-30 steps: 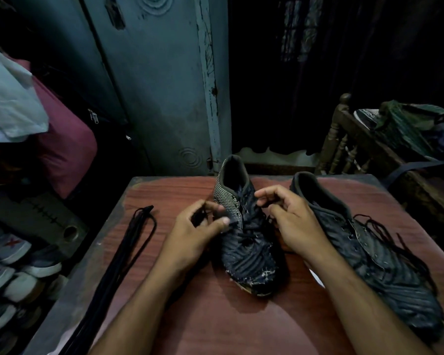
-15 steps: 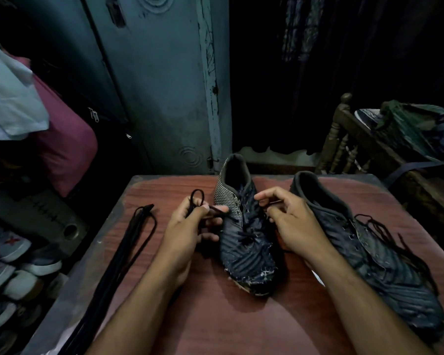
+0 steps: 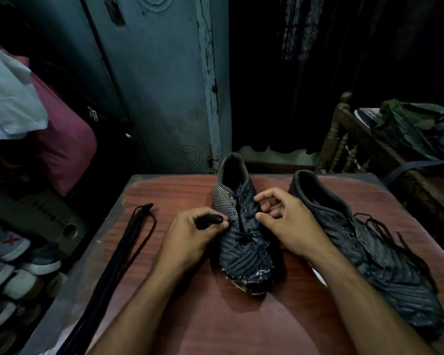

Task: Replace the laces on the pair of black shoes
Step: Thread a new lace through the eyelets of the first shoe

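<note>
At table centre, the left hand (image 3: 190, 237), which a moment ago held a lace loop up at ten o'clock of the middle shoe (image 3: 241, 234), now bunches that lace (image 3: 207, 221) low while the right hand (image 3: 287, 221), fingers curled, holds nothing visible, suggesting unlacing progresses.

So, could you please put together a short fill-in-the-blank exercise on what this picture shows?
1. The left hand pinches a black lace beside the ____ shoe.
2. The bundle of spare laces lies on the table to the ____ of both shoes.
3. The right-hand shoe has loose laces spilling over its ____ side.
4. The right hand hovers over the middle shoe with fingers curled, holding ____.

Missing words: middle; left; right; nothing
</note>
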### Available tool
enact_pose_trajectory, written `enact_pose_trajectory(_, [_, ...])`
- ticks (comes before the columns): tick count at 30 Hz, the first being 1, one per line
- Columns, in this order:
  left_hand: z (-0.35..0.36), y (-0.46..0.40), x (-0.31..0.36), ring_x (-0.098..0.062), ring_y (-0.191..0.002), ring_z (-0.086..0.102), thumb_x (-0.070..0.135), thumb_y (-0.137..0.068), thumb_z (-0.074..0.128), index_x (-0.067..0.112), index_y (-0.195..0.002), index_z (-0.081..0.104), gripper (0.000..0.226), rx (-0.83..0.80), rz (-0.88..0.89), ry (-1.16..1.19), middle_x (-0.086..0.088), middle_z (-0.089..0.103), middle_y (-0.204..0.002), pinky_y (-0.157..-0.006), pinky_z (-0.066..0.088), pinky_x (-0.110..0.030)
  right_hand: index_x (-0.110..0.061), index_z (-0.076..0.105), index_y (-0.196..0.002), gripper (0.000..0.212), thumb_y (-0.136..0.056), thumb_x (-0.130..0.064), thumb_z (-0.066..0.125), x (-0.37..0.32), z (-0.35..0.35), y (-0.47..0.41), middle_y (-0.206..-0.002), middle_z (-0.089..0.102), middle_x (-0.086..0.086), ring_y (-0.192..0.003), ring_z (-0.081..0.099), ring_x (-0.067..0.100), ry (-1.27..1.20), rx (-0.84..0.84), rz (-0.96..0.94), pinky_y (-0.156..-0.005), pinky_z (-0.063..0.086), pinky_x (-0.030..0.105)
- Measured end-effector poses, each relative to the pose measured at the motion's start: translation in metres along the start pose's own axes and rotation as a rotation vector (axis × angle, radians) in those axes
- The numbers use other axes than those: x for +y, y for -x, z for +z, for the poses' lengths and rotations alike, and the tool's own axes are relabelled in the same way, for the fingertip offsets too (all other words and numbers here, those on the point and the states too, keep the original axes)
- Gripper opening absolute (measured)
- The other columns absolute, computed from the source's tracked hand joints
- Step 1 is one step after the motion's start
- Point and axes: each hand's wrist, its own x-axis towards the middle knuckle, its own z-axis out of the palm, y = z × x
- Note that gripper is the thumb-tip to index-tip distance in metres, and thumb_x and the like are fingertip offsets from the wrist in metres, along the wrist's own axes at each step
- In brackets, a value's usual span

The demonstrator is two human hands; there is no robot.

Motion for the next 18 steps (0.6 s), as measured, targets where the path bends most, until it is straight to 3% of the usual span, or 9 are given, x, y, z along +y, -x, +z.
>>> enact_pose_trajectory(3, [-0.0018, -0.0030, -0.0051, -0.008, -0.077, 0.066, 0.022, -0.091, 0.076, 0.023, -0.086, 0.074, 0.005, 0.105, 0.065, -0.198, 0.006, 0.069, -0.088, -0.071, 0.054, -0.031, -0.027, 0.069, -0.100, 0.028, -0.084, -0.005, 0.078, -0.0006, -0.0023, 0.0000, -0.088, 0.065, 0.000, -0.078, 0.065, 0.031, 0.004, -0.014, 0.007, -0.079, 0.056, 0.038])
enact_pose_trajectory(7, [0.0018, -0.0044, -0.0074, -0.009, -0.074, 0.060, 0.017, -0.096, 0.069, 0.020, -0.092, 0.068, 0.005, 0.136, 0.043, -0.048, -0.001, 0.053, -0.101, -0.058, 0.050, -0.020, -0.026, 0.070, -0.097, 0.026, -0.084, -0.005, 0.078, -0.0025, -0.0026, 0.0000, -0.086, 0.065, -0.004, -0.077, 0.068, 0.030, 0.003, -0.007, 0.003, -0.080, 0.057, 0.040])
enact_pose_trajectory(12, [-0.0007, -0.0077, -0.0107, -0.009, -0.086, 0.064, 0.017, -0.100, 0.064, 0.021, -0.092, 0.062, 0.009, 0.090, 0.024, 0.019, 0.000, 0.069, -0.100, -0.067, 0.052, -0.029, -0.025, 0.071, -0.095, 0.023, -0.086, -0.004, 0.075, -0.0042, -0.0048, 0.0009, -0.076, 0.066, -0.007, -0.062, 0.057, 0.006, 0.024, 0.005, -0.004, -0.069, 0.051, 0.024])
enact_pose_trajectory(16, [-0.0028, -0.0068, -0.0085, -0.029, -0.101, 0.069, 0.026, -0.098, 0.064, 0.022, -0.090, 0.059, 0.011, 0.103, 0.039, 0.036, -0.007, 0.073, -0.104, -0.082, 0.058, -0.048, -0.021, 0.069, -0.093, 0.023, -0.088, 0.001, 0.071, -0.0066, -0.0033, 0.0019, -0.077, 0.068, 0.001, -0.067, 0.063, 0.018, -0.038, 0.038, 0.013, -0.071, 0.053, 0.031])
enact_pose_trajectory(18, [-0.0027, -0.0065, -0.0080, -0.027, -0.103, 0.069, 0.023, -0.100, 0.063, 0.024, -0.090, 0.060, 0.010, 0.106, 0.040, 0.037, -0.001, 0.074, -0.104, -0.087, 0.057, -0.050, -0.018, 0.066, -0.093, 0.024, -0.089, 0.006, 0.067, -0.0077, -0.0033, 0.0020, -0.079, 0.066, 0.007, -0.068, 0.064, 0.023, -0.148, 0.044, 0.032, -0.074, 0.054, 0.036])
